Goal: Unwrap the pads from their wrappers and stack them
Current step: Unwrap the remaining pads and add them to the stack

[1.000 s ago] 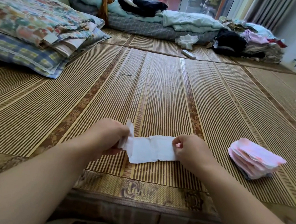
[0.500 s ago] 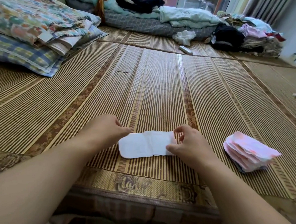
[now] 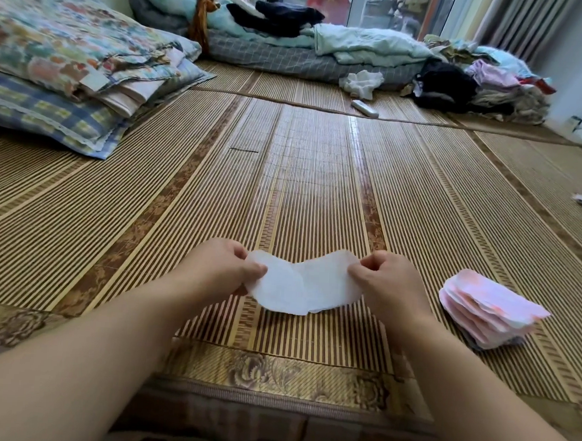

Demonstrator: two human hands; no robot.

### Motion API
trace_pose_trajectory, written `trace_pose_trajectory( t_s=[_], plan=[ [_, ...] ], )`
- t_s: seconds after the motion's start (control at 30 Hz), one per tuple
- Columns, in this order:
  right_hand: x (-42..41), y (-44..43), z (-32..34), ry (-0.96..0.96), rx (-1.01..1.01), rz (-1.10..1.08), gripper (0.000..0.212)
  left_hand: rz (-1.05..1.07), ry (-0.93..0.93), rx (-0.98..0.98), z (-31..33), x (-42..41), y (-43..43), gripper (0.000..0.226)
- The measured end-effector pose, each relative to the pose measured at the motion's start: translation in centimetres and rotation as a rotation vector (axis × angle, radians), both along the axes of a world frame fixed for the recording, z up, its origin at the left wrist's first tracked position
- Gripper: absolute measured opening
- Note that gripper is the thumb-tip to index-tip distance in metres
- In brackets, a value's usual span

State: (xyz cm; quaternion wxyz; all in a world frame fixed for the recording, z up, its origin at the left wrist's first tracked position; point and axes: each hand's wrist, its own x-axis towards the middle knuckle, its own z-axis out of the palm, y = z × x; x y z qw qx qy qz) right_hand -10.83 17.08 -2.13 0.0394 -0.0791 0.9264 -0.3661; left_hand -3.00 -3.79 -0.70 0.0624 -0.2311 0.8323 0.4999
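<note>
Striped bamboo matting point(image 3: 319, 188) covers the floor, folded bedding point(image 3: 71, 63) at far left; left hand point(image 3: 218, 267) and right hand point(image 3: 388, 280) each pinch one end of a white pad point(image 3: 302, 285), fingers clamped on it, held just above the mat; pink wrapped pads point(image 3: 488, 310) lie stacked right of the right hand.

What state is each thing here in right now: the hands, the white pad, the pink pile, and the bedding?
Left hand: pinching the pad's left end.
Right hand: pinching the pad's right end.
Pad: white, unwrapped, spread open between both hands, held above the mat.
Pink pile: stacked on the mat, untouched, right of the hands.
Pillows: stacked, far left.
Remote: lying flat, far off.
</note>
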Motion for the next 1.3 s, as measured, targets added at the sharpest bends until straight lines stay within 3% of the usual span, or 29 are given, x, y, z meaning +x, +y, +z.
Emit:
trace_pose_trajectory(
  t_s=[0.17,0.3,0.6,0.7,0.8,0.97,1.17,1.23,1.3],
  plan=[
    [2.5,-2.0,2.2,0.143,-0.314,0.094,0.012,0.004,0.095,0.403,1.7,-0.1,2.4,0.014],
    [4.3,-3.3,3.0,0.281,-0.335,0.184,0.014,0.013,0.130,0.541,1.6,-0.6,3.5,0.019],
    [4.7,-2.5,2.7,0.243,-0.379,0.339,0.013,0.089,0.097,0.908,2.5,-0.6,4.5,0.024],
    [4.7,-2.0,2.4,0.233,-0.347,0.408,0.035,0.127,0.093,0.998,2.9,-0.5,4.6,0.023],
    [4.5,-1.6,2.1,0.221,-0.423,0.368,0.038,0.098,0.064,0.979,3.0,-0.7,4.8,0.023],
    [2.9,0.7,2.5,0.008,-0.668,0.114,0.010,-0.034,0.067,0.972,3.1,-1.4,5.1,0.035],
    [-0.6,8.2,6.2,-0.020,-0.888,-0.253,0.014,-0.133,0.011,0.764,2.1,-1.9,8.0,0.025],
    [-2.5,11.6,7.0,0.038,-0.756,-0.313,0.013,-0.168,-0.001,0.645,1.7,-2.1,8.9,0.025],
    [-4.5,14.5,7.1,0.051,-0.489,-0.310,0.015,-0.208,-0.021,0.562,1.2,-2.2,9.8,0.023]
  ],
)
